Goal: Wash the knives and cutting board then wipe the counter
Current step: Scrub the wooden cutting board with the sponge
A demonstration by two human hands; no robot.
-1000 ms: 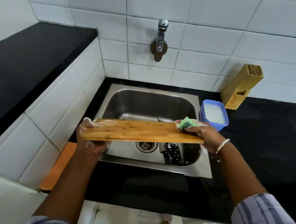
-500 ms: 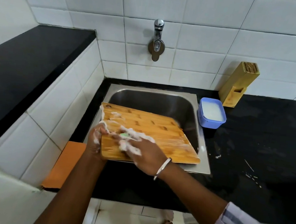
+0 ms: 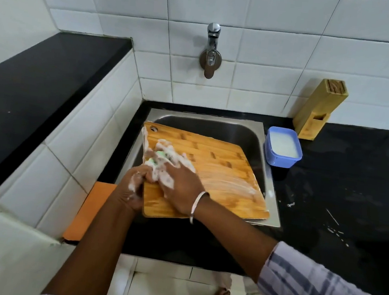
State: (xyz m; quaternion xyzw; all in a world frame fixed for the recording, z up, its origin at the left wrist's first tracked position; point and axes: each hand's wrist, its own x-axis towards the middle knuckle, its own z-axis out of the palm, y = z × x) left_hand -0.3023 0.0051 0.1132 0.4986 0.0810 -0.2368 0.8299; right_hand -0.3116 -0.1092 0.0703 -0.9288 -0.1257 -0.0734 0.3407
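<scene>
A wooden cutting board lies flat over the steel sink, smeared with soap foam. My left hand grips the board's near-left edge. My right hand, covered in suds, presses a green sponge onto the board's left part. The knives are hidden under the board. The black counter runs right of the sink, with white specks on it.
A blue tub of white soapy liquid stands at the sink's right rim. A wooden knife block leans by the tiled wall. A wall tap hangs above the sink. An orange cloth lies at the left.
The board went from held on edge to lying flat over the sink. My right hand with the sponge moved from its right end to its left part, leaving foam streaks.
</scene>
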